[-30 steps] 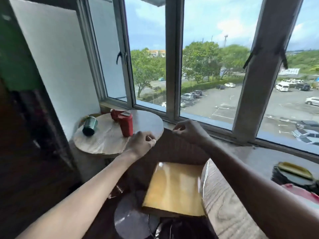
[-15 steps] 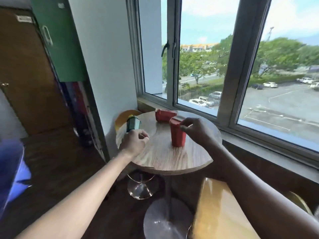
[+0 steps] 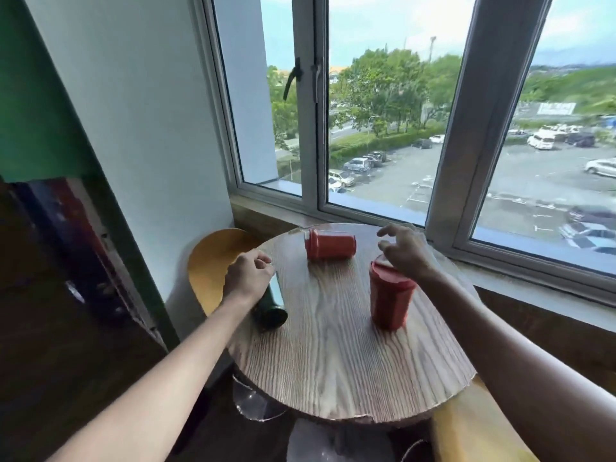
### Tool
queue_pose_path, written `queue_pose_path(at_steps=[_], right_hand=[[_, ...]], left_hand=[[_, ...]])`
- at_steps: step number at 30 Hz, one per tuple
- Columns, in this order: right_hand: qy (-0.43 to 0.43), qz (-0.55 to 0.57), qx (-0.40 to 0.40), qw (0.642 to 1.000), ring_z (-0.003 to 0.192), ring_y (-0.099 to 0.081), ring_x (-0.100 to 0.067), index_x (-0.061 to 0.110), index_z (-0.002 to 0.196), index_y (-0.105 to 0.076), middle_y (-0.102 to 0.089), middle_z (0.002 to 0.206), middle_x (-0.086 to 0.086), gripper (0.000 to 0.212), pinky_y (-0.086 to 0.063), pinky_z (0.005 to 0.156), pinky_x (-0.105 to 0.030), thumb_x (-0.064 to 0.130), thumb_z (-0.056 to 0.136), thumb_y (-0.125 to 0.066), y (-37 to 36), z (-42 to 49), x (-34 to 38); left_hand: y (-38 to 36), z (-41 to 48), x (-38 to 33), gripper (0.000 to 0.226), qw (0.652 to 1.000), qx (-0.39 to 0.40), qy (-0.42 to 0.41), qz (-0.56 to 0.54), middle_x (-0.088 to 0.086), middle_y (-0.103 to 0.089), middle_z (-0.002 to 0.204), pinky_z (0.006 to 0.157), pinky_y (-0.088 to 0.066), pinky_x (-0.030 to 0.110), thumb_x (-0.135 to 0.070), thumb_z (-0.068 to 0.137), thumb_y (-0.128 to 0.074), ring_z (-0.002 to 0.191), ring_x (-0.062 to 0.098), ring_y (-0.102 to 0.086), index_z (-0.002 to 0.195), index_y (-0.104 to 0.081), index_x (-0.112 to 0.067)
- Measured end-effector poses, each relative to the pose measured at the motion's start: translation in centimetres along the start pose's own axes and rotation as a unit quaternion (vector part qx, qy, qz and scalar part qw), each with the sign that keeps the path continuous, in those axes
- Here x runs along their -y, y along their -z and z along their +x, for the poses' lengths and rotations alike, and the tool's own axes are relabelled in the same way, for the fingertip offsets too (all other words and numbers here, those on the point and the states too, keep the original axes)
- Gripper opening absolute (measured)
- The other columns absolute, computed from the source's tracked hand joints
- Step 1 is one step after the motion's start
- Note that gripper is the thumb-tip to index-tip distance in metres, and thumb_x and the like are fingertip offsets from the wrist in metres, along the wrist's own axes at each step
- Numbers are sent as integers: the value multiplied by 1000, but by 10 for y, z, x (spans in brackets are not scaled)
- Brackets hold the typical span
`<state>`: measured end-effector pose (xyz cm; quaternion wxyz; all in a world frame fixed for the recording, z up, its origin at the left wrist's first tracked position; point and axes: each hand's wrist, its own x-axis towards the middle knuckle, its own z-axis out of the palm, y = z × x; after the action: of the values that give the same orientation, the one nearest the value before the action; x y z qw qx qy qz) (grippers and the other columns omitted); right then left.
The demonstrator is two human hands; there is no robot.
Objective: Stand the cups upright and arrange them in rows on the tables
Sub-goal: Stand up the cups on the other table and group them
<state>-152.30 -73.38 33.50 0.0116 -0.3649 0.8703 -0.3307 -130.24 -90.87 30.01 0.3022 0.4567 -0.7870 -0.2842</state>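
A round wooden table [image 3: 333, 355] carries three lidded cups. One red cup [image 3: 390, 300] stands upright at the right. My right hand [image 3: 405, 250] hovers just above its lid, fingers spread, not gripping it. A second red cup [image 3: 330, 244] lies on its side at the far edge, near the window. A dark green cup [image 3: 270, 306] lies on its side at the left edge. My left hand [image 3: 248, 277] rests over its upper end, fingers curled around it.
A yellow chair [image 3: 213, 265] stands left of the table against the white wall. Another yellow chair [image 3: 466, 428] is at the near right. The window sill [image 3: 500, 275] runs right behind the table. The table's chrome base [image 3: 333, 441] shows below.
I have come closer to the table. My right hand has let go of the upright red cup and opened above it. My left hand has settled onto the green cup.
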Motion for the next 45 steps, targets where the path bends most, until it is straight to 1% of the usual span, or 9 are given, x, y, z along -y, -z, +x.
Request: queue_pose_path(at_steps=[4, 7, 13, 19, 22, 25, 31, 37, 45], right_hand=[[-72, -22, -15, 997, 129, -46, -37, 25, 120, -66, -51, 140, -13, 36, -37, 105, -43, 23, 86, -54, -8, 2, 5], [-118, -30, -23, 992, 127, -49, -35, 25, 119, -66, -54, 137, -15, 42, -36, 108, -41, 29, 80, -50, -14, -2, 7], [-195, 25, -33, 980, 123, -54, -30, 4, 124, -63, -61, 132, -17, 36, -38, 94, -27, 15, 90, -59, -26, -8, 6], [-215, 112, -41, 969, 113, -57, -26, 4, 123, -62, -62, 129, -17, 33, -42, 100, -31, 9, 91, -56, -31, -6, -8], [-210, 127, -59, 968, 104, -53, -20, 3, 120, -63, -63, 122, -16, 32, -41, 92, -30, 6, 89, -56, -32, -5, -7], [-213, 144, -56, 965, 102, -52, -18, 5, 121, -62, -60, 112, -10, 32, -39, 87, -27, 6, 90, -56, -34, -6, -10], [-198, 167, -49, 965, 114, -56, -26, 13, 118, -63, -59, 127, -15, 31, -44, 96, -36, 11, 88, -59, -33, -8, -20], [-198, 198, -30, 959, 102, -54, -17, 7, 128, -57, -61, 122, -13, 35, -41, 70, -15, 7, 93, -57, -31, -10, -22], [-194, 316, 19, 928, 98, -61, -13, 19, 125, -58, -61, 128, -7, 37, -48, 75, -17, 13, 89, -65, -25, -14, -29]], left_hand=[[-7, 50, 18, 18, 998, 44, -32, 24, 6, -72, 107, 73, -43, 27, -18, 85, -65, 90, 20, -60, 101, -72, -16], [-10, 77, 29, 25, 994, 85, -21, 64, 10, -63, 122, 91, -48, 38, -28, 84, -63, 111, 31, -55, 108, -67, -22], [-9, 96, 57, 94, 971, 212, 76, 79, 16, -46, 138, 104, -43, 47, -65, 65, -76, 128, 39, -45, 140, -44, -18], [-14, 93, 50, 78, 940, 289, 162, -76, 10, -62, 93, 74, -61, 49, -38, 49, -90, 91, 32, -65, 113, -55, -11], [-16, 84, 31, 67, 965, 240, 81, -67, 10, -65, 103, 66, -53, 31, -33, 62, -88, 93, 27, -61, 115, -54, -10], [-24, 74, 5, 64, 974, 210, -45, -77, 8, -61, 113, 85, -52, 37, -33, 63, -88, 103, 27, -60, 113, -55, -12], [-52, 34, -40, 56, 954, 170, -245, -36, 2, -46, 113, 83, -49, 39, -29, 66, -84, 99, 25, -46, 108, -48, -18], [-74, 20, -42, 57, 939, 175, -294, 18, -2, -48, 116, 81, -48, 35, -40, 70, -82, 108, 28, -44, 114, -51, -21], [-78, 20, -47, 67, 929, 177, -320, 52, -1, -44, 121, 81, -52, 39, -59, 64, -81, 112, 28, -42, 115, -53, -25]])
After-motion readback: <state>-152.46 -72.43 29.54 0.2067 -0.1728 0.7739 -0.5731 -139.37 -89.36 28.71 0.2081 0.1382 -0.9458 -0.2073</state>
